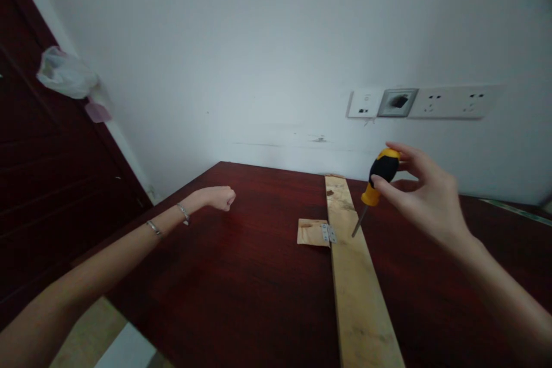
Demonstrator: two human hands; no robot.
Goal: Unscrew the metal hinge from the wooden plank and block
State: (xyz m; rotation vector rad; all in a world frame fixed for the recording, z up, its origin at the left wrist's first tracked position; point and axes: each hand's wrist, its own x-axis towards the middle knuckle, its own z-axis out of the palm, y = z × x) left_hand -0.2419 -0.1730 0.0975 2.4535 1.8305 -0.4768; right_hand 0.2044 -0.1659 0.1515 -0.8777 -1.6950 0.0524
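Observation:
My right hand [431, 195] grips a screwdriver [383, 168] by its yellow and black handle, between thumb and fingers. Its metal shaft slants down to the left, with the tip over a long wooden plank [357, 282]; whether it touches cannot be made out. A small metal hinge [328, 233] bridges the plank's left edge and a short wooden piece [309, 232]. Off to the left, my left hand [221, 198] is closed in a fist above the table; whatever may be inside is hidden. Two bracelets circle that arm.
The dark red table [259, 299] meets a white wall [241, 57]. Sockets and switches [452, 102] sit on the wall at right. On the left, a plastic bag [66, 73] hangs by a dark red door [30, 126]. A greenish strip [517, 210] lies at the table's far right.

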